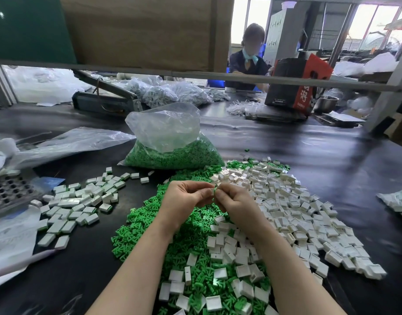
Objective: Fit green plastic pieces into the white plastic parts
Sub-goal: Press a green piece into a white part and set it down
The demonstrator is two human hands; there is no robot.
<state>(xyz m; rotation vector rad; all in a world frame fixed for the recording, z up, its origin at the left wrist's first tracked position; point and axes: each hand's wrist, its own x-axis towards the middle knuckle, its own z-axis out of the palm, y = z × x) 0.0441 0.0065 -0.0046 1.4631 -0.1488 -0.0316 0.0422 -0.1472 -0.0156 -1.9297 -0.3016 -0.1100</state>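
Workshop bench, head view only. Black worktop (320, 155) runs away under a low shelf; another person works at its far edge.

Stock on the worktop:
- Loose green plastic pieces (191, 237) heaped at the middle of the near edge, under and between both forearms.
- Empty white plastic parts (297, 208) spread in a broad pile toward the right edge, overlapping the green heap where they meet.
- Open clear bag of green pieces (172, 151) upright just behind the green heap, still mostly full.
- Assembled parts (77, 201), white with a green strip showing along one side, in a smaller scatter toward the left edge, well apart from the raw stock.
- Perforated metal tray (9, 194) at the left edge, beside the assembled parts.

Hands: left hand (186, 196) and right hand (234, 201) meet fingertip to fingertip above the far end of the green heap. Fingers of both are curled in and pinched together on one small white part (212, 191); a sliver of green shows at the contact. Which hand holds which component, and how far the green piece is seated, cannot tell.

Progress (judgement): one insertion in hand. The assembled pile is far smaller than the pile of empty white parts, and the bag is barely drawn down, so the batch looks early, with most of it left.
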